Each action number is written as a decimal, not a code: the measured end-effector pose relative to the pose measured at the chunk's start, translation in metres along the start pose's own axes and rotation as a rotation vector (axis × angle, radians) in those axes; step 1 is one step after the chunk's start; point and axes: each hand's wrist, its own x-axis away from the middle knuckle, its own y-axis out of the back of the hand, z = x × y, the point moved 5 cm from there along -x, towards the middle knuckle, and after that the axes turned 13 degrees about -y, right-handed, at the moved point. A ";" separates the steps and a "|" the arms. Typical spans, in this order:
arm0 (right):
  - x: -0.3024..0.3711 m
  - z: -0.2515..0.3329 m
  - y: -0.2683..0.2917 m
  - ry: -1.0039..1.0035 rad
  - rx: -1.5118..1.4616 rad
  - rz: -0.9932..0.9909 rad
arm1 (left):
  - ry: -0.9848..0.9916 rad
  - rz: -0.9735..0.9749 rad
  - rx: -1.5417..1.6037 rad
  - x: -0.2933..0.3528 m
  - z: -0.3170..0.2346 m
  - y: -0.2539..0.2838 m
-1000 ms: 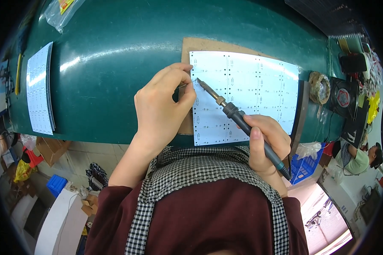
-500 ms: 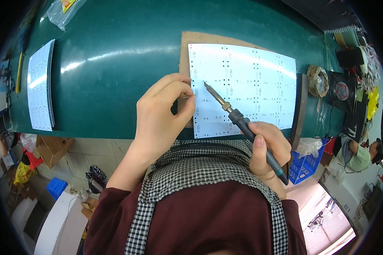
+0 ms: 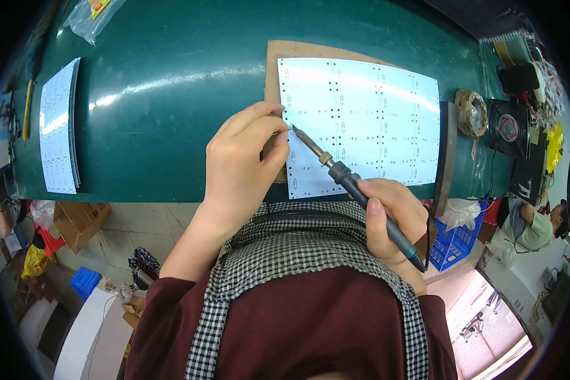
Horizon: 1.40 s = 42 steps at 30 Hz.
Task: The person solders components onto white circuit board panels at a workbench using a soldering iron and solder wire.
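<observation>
A soldering iron (image 3: 341, 172) rests in the grip of my right hand (image 3: 396, 218), slanting up and left. Its tip is at the left part of a white circuit board panel (image 3: 392, 136), close to my left fingertips. The panel lies on a brown board (image 3: 272, 69) on the green table (image 3: 171, 139). At the panel's left edge, my left hand (image 3: 244, 152) is closed, thumb and fingers pinched together. Whatever sits between those fingertips is too small to make out.
A stack of white panels (image 3: 59, 126) lies at the table's left. Right of the work are a dark bar (image 3: 446, 158), a tape-like roll (image 3: 471, 113) and a black device (image 3: 508, 130). A blue crate (image 3: 456, 244) stands below the table's right end. Another person (image 3: 537, 218) is at far right.
The iron's tip has moved left, nearer to my left fingertips, with my right hand shifting slightly left. My left hand stays at the panel's edge, still pinched.
</observation>
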 end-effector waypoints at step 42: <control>0.034 0.007 0.004 0.076 0.013 -0.006 | 0.009 0.120 -0.005 0.022 -0.022 0.002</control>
